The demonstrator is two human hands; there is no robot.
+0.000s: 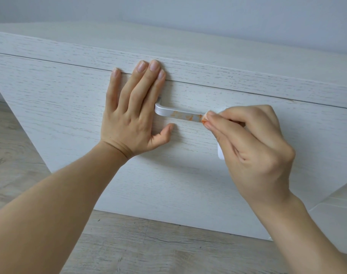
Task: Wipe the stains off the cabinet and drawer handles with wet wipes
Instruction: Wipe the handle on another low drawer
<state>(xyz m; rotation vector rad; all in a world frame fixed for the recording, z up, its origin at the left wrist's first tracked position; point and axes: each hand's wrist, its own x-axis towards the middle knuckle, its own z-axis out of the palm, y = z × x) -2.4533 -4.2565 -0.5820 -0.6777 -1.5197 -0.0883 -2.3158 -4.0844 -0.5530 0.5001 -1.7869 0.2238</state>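
While the left hand (133, 107) lies flat and spread on the drawer front (70, 107), the right hand (249, 143) pinches a wet wipe (221, 153) on the handle (178, 114) at frame centre (orange stains remain); a soiled fold may just smear them leftward

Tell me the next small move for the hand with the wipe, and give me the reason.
Probably slide the right hand leftward along the handle, keeping the wet wipe pinched on the bar. Orange stains cover the stretch just left of the wipe, which already shows an orange tint at its tip. The left hand lies flat on the drawer front, bracing it.
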